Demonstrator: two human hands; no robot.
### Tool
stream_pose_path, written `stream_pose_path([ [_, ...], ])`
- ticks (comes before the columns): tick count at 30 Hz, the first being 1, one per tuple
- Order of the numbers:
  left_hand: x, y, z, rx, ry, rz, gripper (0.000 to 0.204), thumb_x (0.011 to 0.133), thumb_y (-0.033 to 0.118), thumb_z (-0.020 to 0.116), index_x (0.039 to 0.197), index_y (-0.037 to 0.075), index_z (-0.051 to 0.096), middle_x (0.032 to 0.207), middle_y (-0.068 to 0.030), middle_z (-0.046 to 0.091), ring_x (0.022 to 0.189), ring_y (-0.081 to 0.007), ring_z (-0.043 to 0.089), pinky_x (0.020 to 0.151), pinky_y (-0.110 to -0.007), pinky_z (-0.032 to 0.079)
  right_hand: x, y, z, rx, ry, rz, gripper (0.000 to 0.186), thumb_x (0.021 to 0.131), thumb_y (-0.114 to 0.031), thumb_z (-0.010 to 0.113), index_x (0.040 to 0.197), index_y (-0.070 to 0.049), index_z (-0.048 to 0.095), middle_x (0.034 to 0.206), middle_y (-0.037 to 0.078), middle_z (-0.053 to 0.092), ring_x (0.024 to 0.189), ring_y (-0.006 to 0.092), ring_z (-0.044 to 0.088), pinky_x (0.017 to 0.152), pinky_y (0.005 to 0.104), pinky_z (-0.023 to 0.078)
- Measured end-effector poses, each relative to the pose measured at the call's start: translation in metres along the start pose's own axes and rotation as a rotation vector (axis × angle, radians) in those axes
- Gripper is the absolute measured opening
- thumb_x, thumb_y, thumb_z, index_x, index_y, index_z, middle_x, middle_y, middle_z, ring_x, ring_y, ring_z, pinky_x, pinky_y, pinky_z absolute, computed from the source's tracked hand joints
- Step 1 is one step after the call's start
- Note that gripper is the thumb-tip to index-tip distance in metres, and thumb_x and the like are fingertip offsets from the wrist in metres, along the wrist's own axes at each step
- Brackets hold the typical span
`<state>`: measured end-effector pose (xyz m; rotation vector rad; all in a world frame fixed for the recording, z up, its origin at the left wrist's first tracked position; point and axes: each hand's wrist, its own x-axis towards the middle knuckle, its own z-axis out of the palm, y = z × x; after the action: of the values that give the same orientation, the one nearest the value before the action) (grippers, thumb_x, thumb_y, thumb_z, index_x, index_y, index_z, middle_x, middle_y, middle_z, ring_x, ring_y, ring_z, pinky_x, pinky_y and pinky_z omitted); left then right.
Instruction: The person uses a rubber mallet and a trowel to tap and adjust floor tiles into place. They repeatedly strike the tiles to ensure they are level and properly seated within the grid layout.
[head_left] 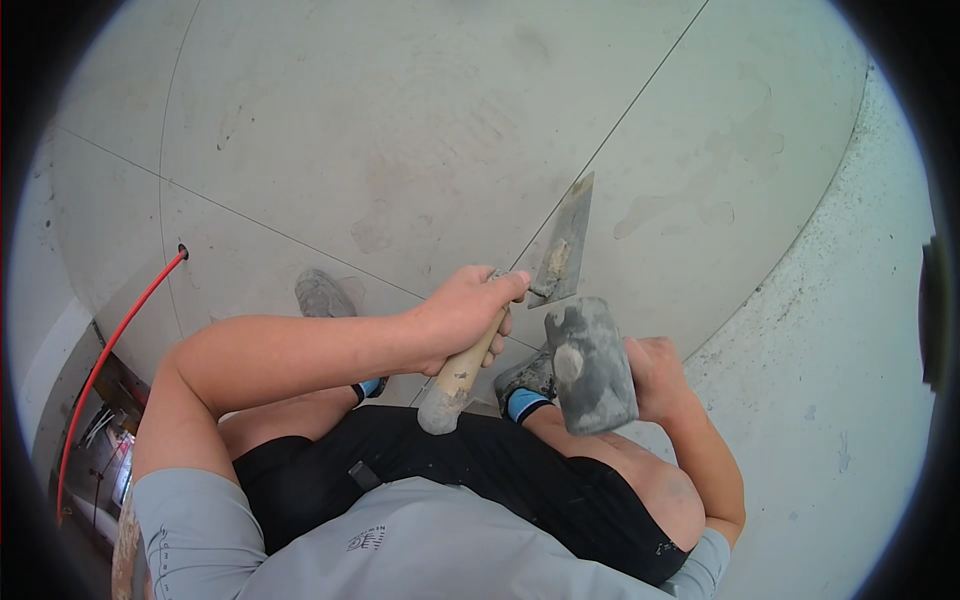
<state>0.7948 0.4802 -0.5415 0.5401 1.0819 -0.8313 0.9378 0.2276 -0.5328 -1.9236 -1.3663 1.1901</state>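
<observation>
My left hand (470,310) is closed round the wooden handle of a pointed trowel (566,240). The handle's pale, rounded butt hangs toward my lap, while the grey blade points away from me above the tiled floor. Dried mortar clings to the blade. To the right, my right hand (655,378) is closed behind a rubber mallet (595,375), whose worn grey-black head hides the handle and part of the fingers. The mallet head is just below the trowel blade; whether they touch I cannot tell.
Large pale floor tiles (420,140) with thin dark joints spread ahead. A red hose (110,340) rises from a hole in a tile at the left. Several tools and odds and ends (115,440) lie at the lower left. My shoes (323,293) rest on the tiles.
</observation>
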Motion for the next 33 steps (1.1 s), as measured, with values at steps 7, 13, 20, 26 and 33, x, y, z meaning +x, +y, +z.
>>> stream_pose_path([
  [7,0.0004,0.0011,-0.0025,0.005,0.001,0.004,0.038,0.099,0.043,0.052,0.104,0.005,0.050,0.072,-0.0031,0.052,0.053,-0.0124,0.051,0.045,-0.029,0.045,0.0067,0.0010,-0.0002,-0.028,0.019,-0.017,0.033,0.066,-0.020,0.071,0.072,-0.007,0.040,0.058,0.008,0.045,0.049,0.0313,0.049,0.045,0.0397,0.038],
  [13,0.0029,-0.0020,-0.0078,0.003,-0.022,0.011,0.037,0.099,0.043,0.052,0.101,0.006,0.050,0.070,-0.0028,0.051,0.052,-0.0122,0.051,0.045,-0.029,0.045,0.0058,-0.0013,0.0016,-0.029,0.015,-0.046,0.034,0.066,-0.020,0.071,0.072,-0.007,0.040,0.059,0.009,0.045,0.049,0.0308,0.049,0.045,0.0396,0.038],
  [20,0.0014,0.0007,-0.0045,0.020,0.008,-0.008,0.038,0.098,0.043,0.053,0.102,0.006,0.050,0.071,-0.0032,0.051,0.053,-0.0124,0.051,0.045,-0.029,0.045,0.0073,-0.0024,0.0027,-0.004,0.019,-0.064,0.035,0.067,-0.021,0.071,0.071,-0.007,0.040,0.058,0.009,0.045,0.049,0.0307,0.048,0.045,0.0393,0.038],
  [26,0.0022,-0.0028,-0.0030,0.037,0.003,0.002,0.039,0.098,0.043,0.053,0.104,0.005,0.049,0.073,-0.0036,0.052,0.054,-0.0125,0.052,0.045,-0.029,0.046,0.0074,0.0010,0.0047,0.027,0.031,-0.025,0.037,0.071,-0.023,0.073,0.070,-0.008,0.039,0.056,0.009,0.044,0.047,0.0313,0.047,0.044,0.0390,0.037],
  [33,0.0013,-0.0016,-0.0022,0.020,0.003,-0.003,0.039,0.098,0.043,0.052,0.103,0.005,0.049,0.072,-0.0034,0.052,0.054,-0.0124,0.052,0.045,-0.029,0.046,0.0069,0.0015,0.0039,0.042,0.032,-0.011,0.038,0.072,-0.023,0.073,0.070,-0.008,0.039,0.055,0.009,0.044,0.047,0.0322,0.047,0.044,0.0389,0.037],
])
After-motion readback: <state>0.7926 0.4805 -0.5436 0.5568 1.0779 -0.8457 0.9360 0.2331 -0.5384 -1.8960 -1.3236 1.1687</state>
